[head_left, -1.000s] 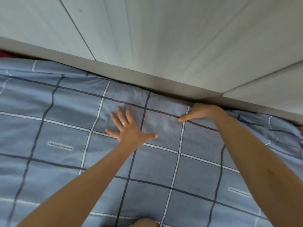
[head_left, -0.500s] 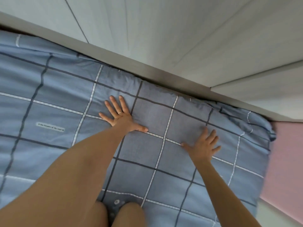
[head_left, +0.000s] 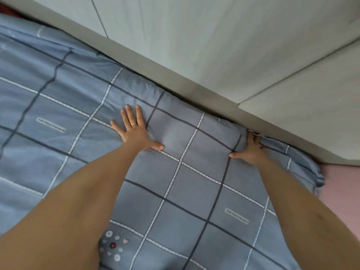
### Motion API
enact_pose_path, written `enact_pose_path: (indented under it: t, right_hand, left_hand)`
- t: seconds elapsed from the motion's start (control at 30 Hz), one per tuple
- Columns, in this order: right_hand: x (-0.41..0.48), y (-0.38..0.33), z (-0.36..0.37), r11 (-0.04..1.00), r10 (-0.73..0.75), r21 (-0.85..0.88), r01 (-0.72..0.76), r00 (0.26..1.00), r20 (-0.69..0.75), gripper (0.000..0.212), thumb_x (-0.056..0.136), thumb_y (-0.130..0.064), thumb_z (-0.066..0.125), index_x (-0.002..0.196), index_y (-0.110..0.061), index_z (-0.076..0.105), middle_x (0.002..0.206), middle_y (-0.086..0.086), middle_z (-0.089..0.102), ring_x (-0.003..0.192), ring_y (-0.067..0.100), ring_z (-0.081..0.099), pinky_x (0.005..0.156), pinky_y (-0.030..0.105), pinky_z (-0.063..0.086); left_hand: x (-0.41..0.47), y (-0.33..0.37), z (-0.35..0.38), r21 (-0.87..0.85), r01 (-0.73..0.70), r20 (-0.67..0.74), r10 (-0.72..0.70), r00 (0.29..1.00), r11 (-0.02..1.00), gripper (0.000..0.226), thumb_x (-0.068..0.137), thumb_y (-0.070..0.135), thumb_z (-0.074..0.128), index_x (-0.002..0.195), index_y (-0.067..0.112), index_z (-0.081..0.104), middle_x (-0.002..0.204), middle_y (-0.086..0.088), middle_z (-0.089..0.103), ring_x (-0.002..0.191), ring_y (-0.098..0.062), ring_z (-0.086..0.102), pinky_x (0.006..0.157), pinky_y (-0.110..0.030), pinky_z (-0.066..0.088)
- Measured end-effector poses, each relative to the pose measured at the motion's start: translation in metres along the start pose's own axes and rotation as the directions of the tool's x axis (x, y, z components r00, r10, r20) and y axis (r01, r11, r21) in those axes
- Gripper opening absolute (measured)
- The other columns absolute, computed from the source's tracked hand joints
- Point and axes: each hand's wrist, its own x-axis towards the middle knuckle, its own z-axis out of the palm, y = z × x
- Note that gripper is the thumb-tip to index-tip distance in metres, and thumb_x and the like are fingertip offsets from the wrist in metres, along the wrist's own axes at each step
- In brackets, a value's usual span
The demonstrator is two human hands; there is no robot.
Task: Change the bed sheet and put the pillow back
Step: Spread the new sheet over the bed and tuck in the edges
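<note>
A blue-grey checked bed sheet with dark and white lines covers the bed and fills most of the head view. My left hand lies flat on it with fingers spread, a ring on one finger. My right hand is at the sheet's far right edge beside the wall. Its thumb rests on top, and its fingers push into the fold between the mattress edge and a loose bunch of sheet; the fingertips are partly hidden. No pillow is in view.
Pale wooden panels rise behind the bed above a grey ledge that runs along the sheet's far edge. A pink surface shows to the right of the bed's corner. A small printed patch is near the bottom.
My right hand has left the flat sheet and gone back and to the right, into the fold at the far edge. My left hand has stayed pressed on the sheet.
</note>
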Motion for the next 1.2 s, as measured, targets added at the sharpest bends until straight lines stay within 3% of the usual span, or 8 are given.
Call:
enact_pose_path:
  t: [0.13,0.27,0.37,0.47,0.63,0.87,1.07,1.2]
  right_hand:
    - [-0.028,0.045,0.012,0.911,-0.002,0.386,0.144,0.939,-0.345,0.060,0.086,-0.017,0.067,0.139,-0.004,0.042,0.142,0.018,0.044,0.131,0.033,0.042,0.110,0.036,0.032]
    - [-0.046,0.119,-0.005,0.891,0.201,0.451,0.059,0.839,-0.506,0.045,0.090,-0.012,0.053,0.129,0.007,0.045,0.128,0.030,0.050,0.118,0.042,0.050,0.099,0.040,0.037]
    - [-0.038,0.176,-0.032,0.861,0.347,0.498,-0.099,0.831,-0.434,0.062,0.090,-0.013,0.056,0.144,-0.001,0.027,0.134,0.027,0.048,0.118,0.041,0.052,0.099,0.043,0.041]
    - [-0.016,0.218,-0.045,0.779,0.364,0.603,-0.171,0.907,-0.213,0.082,0.079,-0.031,0.070,0.146,-0.019,0.024,0.101,0.018,0.059,0.071,0.029,0.060,0.068,0.045,0.057]
    - [-0.002,0.213,-0.048,0.696,0.342,0.702,-0.153,0.930,-0.136,0.022,0.093,-0.012,0.059,0.108,-0.014,0.043,0.089,0.019,0.055,0.053,0.019,0.049,0.031,0.018,0.040]
    - [0.014,0.200,-0.046,-0.200,0.577,0.962,0.185,0.816,-0.037,0.025,0.095,0.009,0.025,0.084,-0.008,0.040,0.076,0.009,0.048,0.061,0.013,0.049,0.064,0.024,0.053]
    - [0.018,0.206,-0.035,-0.045,0.558,0.976,0.213,0.816,-0.152,0.026,0.092,0.007,0.037,0.077,-0.014,0.040,0.073,0.005,0.049,0.068,0.013,0.050,0.066,0.020,0.049]
    - [-0.002,0.190,-0.022,0.483,0.225,0.838,0.256,0.888,-0.400,0.043,0.093,-0.019,0.059,0.126,-0.011,0.032,0.122,0.001,0.043,0.111,0.009,0.041,0.094,0.018,0.035]
  left_hand:
    - [-0.052,0.039,0.070,-0.291,0.087,-0.170,-0.141,0.975,0.953,0.118,0.074,0.064,0.063,0.150,0.017,-0.013,0.156,-0.008,-0.023,0.143,-0.026,-0.024,0.106,-0.071,-0.001]
    - [-0.082,0.096,0.120,-0.305,0.069,0.071,-0.049,0.996,0.950,0.147,0.054,0.078,0.068,0.143,0.018,-0.032,0.147,-0.007,-0.042,0.137,-0.029,-0.035,0.103,-0.071,-0.008]
    - [-0.087,0.138,0.135,-0.245,0.112,0.183,-0.067,0.981,0.963,0.165,0.040,0.076,0.077,0.137,0.011,-0.040,0.144,-0.011,-0.045,0.135,-0.031,-0.038,0.107,-0.069,-0.006]
    - [-0.084,0.164,0.142,-0.186,0.203,0.170,-0.172,0.970,0.962,0.170,0.036,0.072,0.081,0.137,0.005,-0.038,0.146,-0.017,-0.041,0.136,-0.036,-0.035,0.112,-0.060,-0.008]
    - [-0.085,0.179,0.139,-0.081,0.286,0.134,-0.274,0.952,0.955,0.168,0.037,0.073,0.080,0.139,0.005,-0.035,0.149,-0.018,-0.035,0.139,-0.037,-0.028,0.114,-0.053,-0.010]
    - [-0.087,0.183,0.144,-0.012,0.297,0.095,-0.295,0.951,0.955,0.170,0.034,0.077,0.077,0.141,0.005,-0.033,0.151,-0.019,-0.032,0.141,-0.037,-0.023,0.115,-0.053,-0.007]
    - [-0.087,0.186,0.146,0.012,0.290,0.085,-0.290,0.953,0.957,0.166,0.037,0.076,0.076,0.142,0.006,-0.032,0.152,-0.019,-0.030,0.142,-0.037,-0.021,0.114,-0.051,-0.007]
    - [-0.088,0.188,0.144,0.020,0.292,0.099,-0.292,0.951,0.956,0.165,0.038,0.076,0.076,0.142,0.006,-0.032,0.152,-0.019,-0.030,0.142,-0.037,-0.021,0.114,-0.051,-0.007]
